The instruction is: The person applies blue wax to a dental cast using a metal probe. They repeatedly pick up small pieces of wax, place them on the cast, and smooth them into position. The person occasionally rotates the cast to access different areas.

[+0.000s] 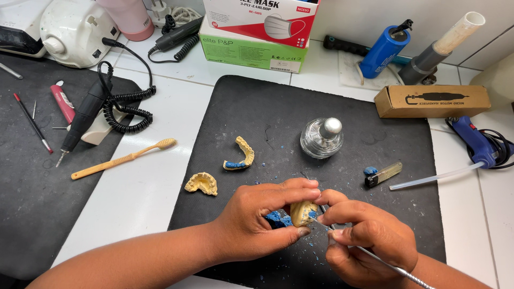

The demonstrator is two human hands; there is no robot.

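Hands meet low over the black mat; left hand is closed around a yellowish dental cast, thumb beneath, fingers on top; blue wax shows beside the cast. Right hand is pinched shut on a slim metal instrument, its tip touching the cast. On the mat farther off: a second cast piece with blue wax, a glass burner, a lighter; a third cast at the mat's left edge; a toothbrush on the white counter.
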